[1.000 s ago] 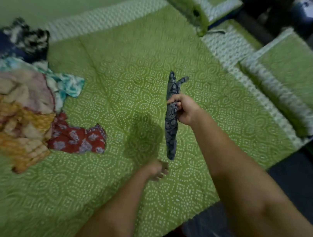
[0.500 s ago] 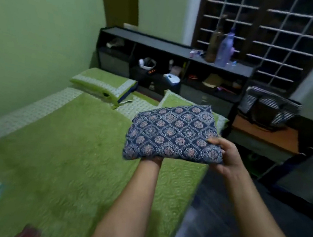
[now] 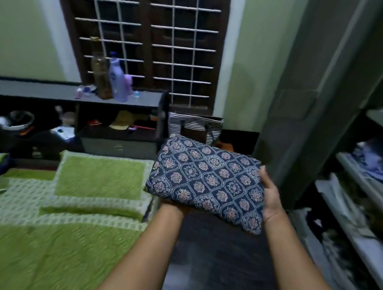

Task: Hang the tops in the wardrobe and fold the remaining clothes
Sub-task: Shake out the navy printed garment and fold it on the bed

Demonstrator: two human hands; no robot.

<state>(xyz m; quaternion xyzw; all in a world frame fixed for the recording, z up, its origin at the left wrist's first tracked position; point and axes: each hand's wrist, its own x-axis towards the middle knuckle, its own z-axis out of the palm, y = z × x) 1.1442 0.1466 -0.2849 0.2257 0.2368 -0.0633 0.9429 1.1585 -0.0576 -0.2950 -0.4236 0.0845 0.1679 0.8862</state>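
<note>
Two hands carry a folded navy printed garment (image 3: 207, 184) level above the dark floor (image 3: 218, 260), between the green bed (image 3: 33, 245) at 8 o'clock and the wardrobe shelves (image 3: 374, 197) at 3 o'clock. The left hand (image 3: 177, 207) lies beneath it, grip hidden; the right hand (image 3: 269, 198) clasps its right edge, thumb on top.

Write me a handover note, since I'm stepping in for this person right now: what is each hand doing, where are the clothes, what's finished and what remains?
Left hand: under the folded navy printed garment, supporting it; mostly hidden.
Right hand: holds the garment's right edge, fingers beneath.
The garment is carried level, between the bed and the open wardrobe shelves on the right.
Done: this piece is folded.
Left: probably set it on a shelf. No other loose clothes are in view now.
</note>
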